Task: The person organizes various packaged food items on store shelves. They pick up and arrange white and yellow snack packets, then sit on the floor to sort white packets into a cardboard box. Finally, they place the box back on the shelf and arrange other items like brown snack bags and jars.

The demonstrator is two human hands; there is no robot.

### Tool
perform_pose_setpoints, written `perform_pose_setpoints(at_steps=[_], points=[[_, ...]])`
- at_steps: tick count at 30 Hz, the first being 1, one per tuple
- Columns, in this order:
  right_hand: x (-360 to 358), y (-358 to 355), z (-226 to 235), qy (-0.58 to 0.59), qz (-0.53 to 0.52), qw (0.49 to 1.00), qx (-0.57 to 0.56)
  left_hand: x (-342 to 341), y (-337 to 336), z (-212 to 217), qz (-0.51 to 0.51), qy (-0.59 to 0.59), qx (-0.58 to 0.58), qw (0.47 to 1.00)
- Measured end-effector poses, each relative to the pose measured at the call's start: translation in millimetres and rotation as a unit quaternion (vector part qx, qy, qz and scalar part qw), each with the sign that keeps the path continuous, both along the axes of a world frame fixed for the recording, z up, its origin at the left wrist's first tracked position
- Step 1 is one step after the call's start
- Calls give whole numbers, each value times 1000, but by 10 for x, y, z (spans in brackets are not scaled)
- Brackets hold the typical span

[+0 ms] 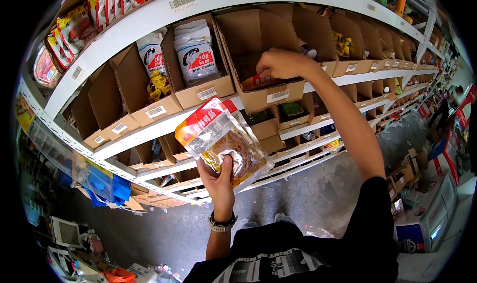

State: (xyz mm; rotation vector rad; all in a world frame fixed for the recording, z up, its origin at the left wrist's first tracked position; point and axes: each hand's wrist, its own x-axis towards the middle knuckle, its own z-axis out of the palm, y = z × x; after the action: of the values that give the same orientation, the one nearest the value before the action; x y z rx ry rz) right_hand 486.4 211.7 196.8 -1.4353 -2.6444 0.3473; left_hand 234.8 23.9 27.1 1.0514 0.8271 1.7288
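Up front, the left hand (218, 176) grips 1 clear snack packet (224, 141) (red top); the right hand (281, 64) closes on a red packet (258, 80) inside the cardboard box (271, 95).

Left hand (218, 176) at 6 o'clock grips clear snack packet (223, 140) with red top. Right hand (280, 64) at 1 o'clock reaches into cardboard shelf box (258, 49), fingers (263, 69) on red packet (258, 80) inside.
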Motion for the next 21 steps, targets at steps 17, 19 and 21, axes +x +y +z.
perform_pose_setpoints(at_steps=[17, 19, 21], points=[[303, -1378, 863, 420, -39, 786, 451, 68, 106, 161, -57, -27, 12, 998], [230, -1568, 907, 414, -37, 795, 442, 80, 138, 217, -75, -32, 15, 997], [65, -1639, 858, 401, -50, 850, 337, 62, 154, 215, -60, 5, 26, 998]])
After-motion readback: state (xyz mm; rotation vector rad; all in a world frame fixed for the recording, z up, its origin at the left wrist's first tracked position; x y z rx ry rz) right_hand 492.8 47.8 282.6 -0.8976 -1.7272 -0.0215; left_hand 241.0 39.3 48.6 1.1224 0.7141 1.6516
